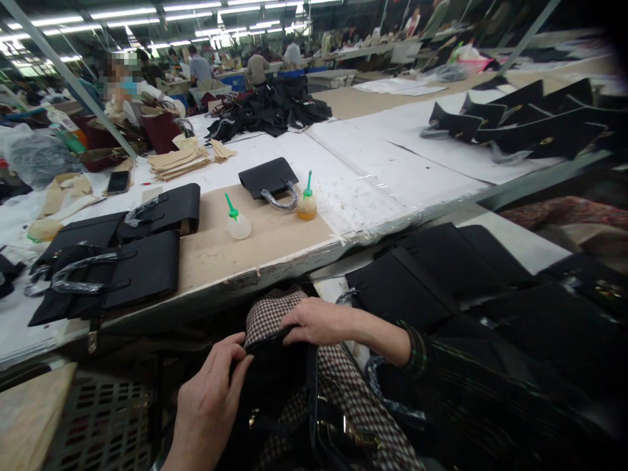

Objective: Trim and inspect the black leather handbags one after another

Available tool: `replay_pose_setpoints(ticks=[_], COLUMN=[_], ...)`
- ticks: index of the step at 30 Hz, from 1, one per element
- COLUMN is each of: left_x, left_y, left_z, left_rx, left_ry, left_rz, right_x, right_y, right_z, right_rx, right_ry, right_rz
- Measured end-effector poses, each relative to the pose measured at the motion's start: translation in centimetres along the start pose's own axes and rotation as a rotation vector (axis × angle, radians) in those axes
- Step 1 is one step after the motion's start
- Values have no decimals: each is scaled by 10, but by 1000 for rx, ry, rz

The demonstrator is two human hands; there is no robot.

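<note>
A black handbag (275,373) with gold-coloured metal fittings lies on my lap, over brown-and-white checked cloth (343,379). My left hand (209,392) pinches the bag's upper edge between thumb and fingers on the left. A short way to the right, my right hand (318,320) grips the same edge, its thumb below and fingers on top. The lower part of the bag is dark and hard to make out.
On the table are several black handbags (147,268), two glue bottles with green spouts (239,226), a small black bag (269,178) and a phone (118,182). More black bag pieces (402,281) lie to my right. A plastic crate (105,418) stands lower left.
</note>
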State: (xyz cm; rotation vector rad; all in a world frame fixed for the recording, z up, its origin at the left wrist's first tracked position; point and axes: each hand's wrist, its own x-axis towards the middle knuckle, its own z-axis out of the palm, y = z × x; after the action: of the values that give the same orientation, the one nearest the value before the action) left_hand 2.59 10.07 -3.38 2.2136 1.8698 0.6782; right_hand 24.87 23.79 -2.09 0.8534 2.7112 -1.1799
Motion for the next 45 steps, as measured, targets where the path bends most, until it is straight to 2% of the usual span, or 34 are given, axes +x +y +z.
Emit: replay_pose_setpoints(ticks=[7,16,22,29,33,38,43,45], left_x=[-1,-5,-4,-3,-5,-5,-1,-1], left_y=[-5,-7,-9,-15,-17,-15,-13,-13], left_z=[2,6,9,14,12,9,6,5], left_rx=[9,118,236,265,218,129,84,64], left_ry=[16,124,75,8,-27,-92,-121,-149], left_rz=[40,150,133,265,299,252,307,277], right_x=[0,1,1,0,3,6,6,6], right_y=[-1,0,-3,2,6,8,9,9], right_z=[-1,2,2,1,2,3,6,7], right_rx=[5,6,-11,40,59,47,27,24], right_ry=[6,26,17,-10,-18,-20,-5,4], right_rz=[2,19,39,5,-18,-18,-14,-15])
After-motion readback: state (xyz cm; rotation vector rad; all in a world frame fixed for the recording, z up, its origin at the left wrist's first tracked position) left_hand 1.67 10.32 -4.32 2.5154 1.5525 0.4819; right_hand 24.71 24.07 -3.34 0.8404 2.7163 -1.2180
